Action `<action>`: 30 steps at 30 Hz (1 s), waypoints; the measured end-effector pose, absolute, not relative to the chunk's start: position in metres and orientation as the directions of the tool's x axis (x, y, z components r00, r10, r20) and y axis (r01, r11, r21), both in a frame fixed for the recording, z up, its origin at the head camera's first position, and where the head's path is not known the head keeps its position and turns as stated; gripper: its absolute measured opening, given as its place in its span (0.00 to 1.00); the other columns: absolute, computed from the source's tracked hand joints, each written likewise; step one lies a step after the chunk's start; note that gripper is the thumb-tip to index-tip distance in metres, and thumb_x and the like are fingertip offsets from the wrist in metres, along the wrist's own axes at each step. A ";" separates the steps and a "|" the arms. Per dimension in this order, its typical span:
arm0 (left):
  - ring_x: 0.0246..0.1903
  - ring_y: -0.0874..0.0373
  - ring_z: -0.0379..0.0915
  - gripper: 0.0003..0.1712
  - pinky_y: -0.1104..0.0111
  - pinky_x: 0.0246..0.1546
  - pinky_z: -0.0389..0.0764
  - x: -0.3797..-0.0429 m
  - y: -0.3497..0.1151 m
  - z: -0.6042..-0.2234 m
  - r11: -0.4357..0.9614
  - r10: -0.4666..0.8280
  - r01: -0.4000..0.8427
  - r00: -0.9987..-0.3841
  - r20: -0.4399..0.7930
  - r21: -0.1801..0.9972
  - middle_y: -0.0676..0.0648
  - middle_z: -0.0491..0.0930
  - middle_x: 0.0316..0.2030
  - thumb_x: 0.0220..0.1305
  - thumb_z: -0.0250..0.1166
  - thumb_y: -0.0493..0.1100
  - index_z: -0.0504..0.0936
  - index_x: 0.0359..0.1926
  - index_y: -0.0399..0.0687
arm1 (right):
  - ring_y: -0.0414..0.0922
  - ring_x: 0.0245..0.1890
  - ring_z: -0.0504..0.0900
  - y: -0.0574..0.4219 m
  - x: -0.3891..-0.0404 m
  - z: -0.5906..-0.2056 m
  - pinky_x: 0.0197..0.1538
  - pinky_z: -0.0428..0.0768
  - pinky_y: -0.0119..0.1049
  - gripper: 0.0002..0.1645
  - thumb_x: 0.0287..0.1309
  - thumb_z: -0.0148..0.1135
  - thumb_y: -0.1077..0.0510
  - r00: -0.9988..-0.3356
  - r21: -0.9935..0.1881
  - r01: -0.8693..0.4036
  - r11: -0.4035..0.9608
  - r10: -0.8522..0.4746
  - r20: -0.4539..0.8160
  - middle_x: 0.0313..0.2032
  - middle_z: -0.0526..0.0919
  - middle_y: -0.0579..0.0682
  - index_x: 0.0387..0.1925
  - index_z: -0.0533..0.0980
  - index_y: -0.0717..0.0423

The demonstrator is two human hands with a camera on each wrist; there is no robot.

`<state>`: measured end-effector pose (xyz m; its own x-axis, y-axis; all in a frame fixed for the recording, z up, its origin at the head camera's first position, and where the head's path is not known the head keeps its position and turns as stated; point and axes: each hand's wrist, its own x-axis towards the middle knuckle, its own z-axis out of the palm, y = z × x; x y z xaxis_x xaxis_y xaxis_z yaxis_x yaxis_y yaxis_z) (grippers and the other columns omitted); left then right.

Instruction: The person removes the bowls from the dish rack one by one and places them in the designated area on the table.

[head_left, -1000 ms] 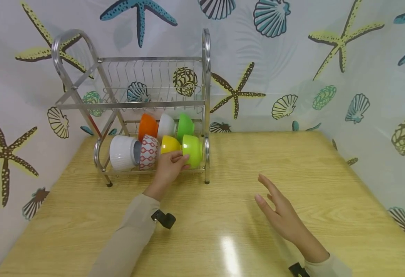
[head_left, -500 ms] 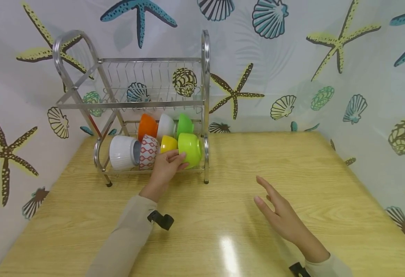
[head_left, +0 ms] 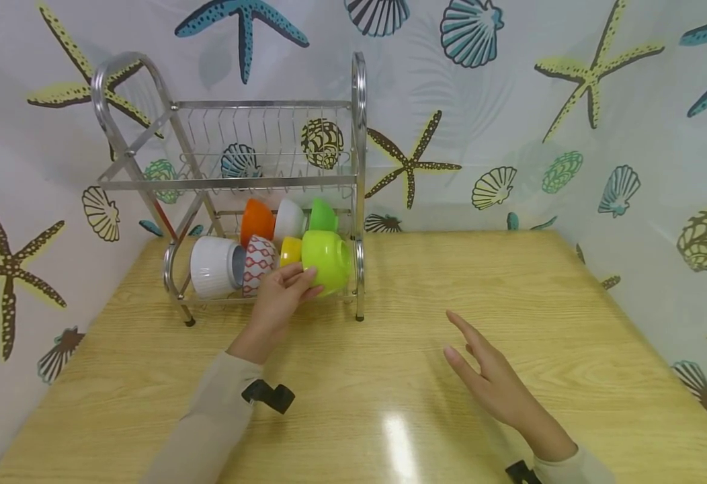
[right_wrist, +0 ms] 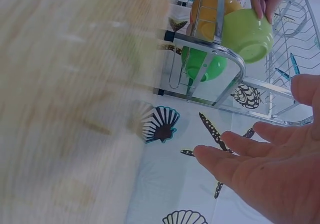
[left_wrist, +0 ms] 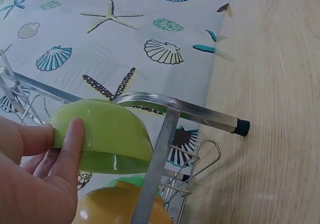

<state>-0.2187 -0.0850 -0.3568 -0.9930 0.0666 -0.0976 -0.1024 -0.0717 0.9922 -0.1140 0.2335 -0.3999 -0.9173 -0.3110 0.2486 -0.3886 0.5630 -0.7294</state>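
My left hand (head_left: pixel 277 302) pinches the rim of a lime-green bowl (head_left: pixel 327 261) at the front right of the dish rack's lower shelf. In the left wrist view the thumb and fingers grip that bowl (left_wrist: pixel 102 129) at its edge, beside the metal upright. A yellow bowl (head_left: pixel 291 251) stands just behind, partly covered by the lime-green one. To the left sits a red-and-white patterned bowl (head_left: pixel 259 263). My right hand (head_left: pixel 498 376) is held over the table at the right, fingers extended, with nothing in it.
The two-tier metal dish rack (head_left: pixel 235 181) stands on a wooden table (head_left: pixel 450 282) against a patterned cloth. Its lower shelf also bears a ribbed white bowl (head_left: pixel 211 267), an orange bowl (head_left: pixel 257 220), a white bowl (head_left: pixel 289 220) and a green bowl (head_left: pixel 323 216).
My left hand has drawn the lime-green bowl leftward and toward me, away from the rack's right end, and it covers more of the yellow bowl. The right hand has barely moved.
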 end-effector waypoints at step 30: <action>0.37 0.59 0.82 0.17 0.67 0.43 0.83 -0.173 -0.084 -0.350 0.026 0.251 0.010 -0.968 0.004 1.000 0.36 0.82 0.45 0.68 0.59 0.35 0.77 0.54 0.28 | 0.66 0.69 0.54 0.232 -0.115 -0.405 0.60 0.62 0.69 0.32 0.73 0.45 0.57 -0.916 -0.728 -0.389 0.565 -0.323 0.239 0.71 0.54 0.64 0.73 0.51 0.59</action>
